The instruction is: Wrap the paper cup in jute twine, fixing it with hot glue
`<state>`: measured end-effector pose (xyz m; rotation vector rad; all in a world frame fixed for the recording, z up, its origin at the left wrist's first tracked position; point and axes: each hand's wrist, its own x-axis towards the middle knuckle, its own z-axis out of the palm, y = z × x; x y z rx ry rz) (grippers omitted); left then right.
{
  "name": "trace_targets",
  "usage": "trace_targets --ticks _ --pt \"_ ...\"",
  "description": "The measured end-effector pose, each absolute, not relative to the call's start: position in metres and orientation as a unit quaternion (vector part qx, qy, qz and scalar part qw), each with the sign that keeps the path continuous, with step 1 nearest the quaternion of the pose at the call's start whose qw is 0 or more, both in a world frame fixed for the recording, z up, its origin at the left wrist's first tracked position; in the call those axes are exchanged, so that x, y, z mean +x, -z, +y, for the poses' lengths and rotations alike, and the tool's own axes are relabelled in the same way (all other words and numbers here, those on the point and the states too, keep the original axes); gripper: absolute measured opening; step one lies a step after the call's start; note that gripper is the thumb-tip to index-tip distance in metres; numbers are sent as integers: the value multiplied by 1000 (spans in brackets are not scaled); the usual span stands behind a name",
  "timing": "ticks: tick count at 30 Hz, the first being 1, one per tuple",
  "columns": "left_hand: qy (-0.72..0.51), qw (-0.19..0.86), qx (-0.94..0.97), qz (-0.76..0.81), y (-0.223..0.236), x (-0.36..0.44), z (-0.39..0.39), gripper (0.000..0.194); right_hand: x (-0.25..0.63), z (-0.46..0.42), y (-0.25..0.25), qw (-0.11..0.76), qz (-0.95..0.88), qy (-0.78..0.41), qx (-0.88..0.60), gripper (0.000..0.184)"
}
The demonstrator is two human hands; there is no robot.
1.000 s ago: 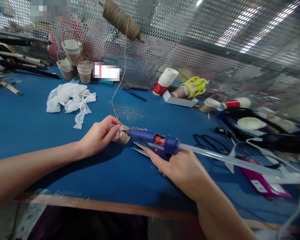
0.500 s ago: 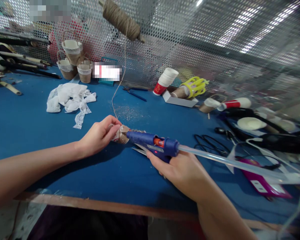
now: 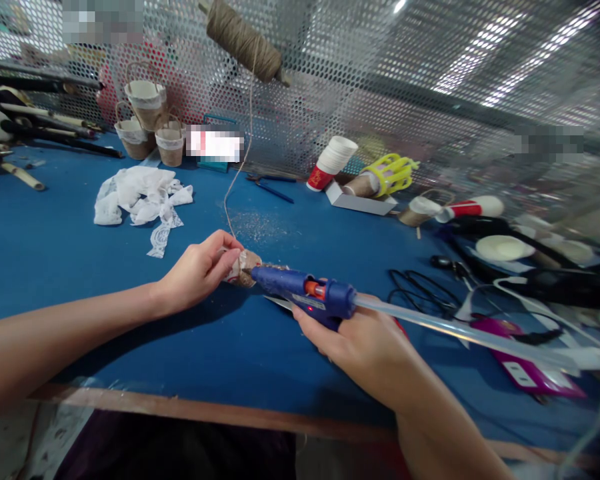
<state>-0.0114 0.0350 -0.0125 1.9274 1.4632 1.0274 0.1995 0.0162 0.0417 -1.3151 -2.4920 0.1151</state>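
My left hand (image 3: 207, 263) is closed round a small paper cup (image 3: 249, 268) that is partly wrapped in brown twine. The cup lies tilted just above the blue tabletop, much of it hidden by my fingers. Thin twine (image 3: 227, 203) runs up from it to a large spool (image 3: 244, 41). In my right hand (image 3: 360, 340) is a blue glue gun (image 3: 300, 288) with a long clear glue stick (image 3: 450, 325) out of its back and a small red light lit. Its nozzle points left at the cup's wrapped side. Scissors (image 3: 279, 303) lie partly hidden under the gun.
White lace (image 3: 133, 193) lies in a heap at left, before several small twine-wrapped baskets (image 3: 169, 145). Pliers (image 3: 273, 187), stacked paper cups (image 3: 331, 163) and a white box (image 3: 360, 200) stand farther back. Black cables (image 3: 420, 290) and a purple power strip (image 3: 530, 363) are at right.
The glue gun's nozzle has shifted slightly left and down along the cup, and my right hand has turned a little with it. My left hand has stayed almost still.
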Motion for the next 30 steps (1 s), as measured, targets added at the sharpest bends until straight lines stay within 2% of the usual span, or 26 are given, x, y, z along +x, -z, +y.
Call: trace_targets --ticks 6,12,22,30 --pt "-379 262 705 539 10 -11 35 20 201 17 -40 161 -877 -35 -452 15" --pt "-382 275 697 541 13 -12 37 21 201 18 -41 104 -902 -1 -419 15" --pt "-378 267 704 539 13 -11 35 19 197 17 -50 121 -871 -85 -468 14" --pt "-384 250 714 529 13 -11 34 20 201 19 -41 131 -874 -36 -467 17"
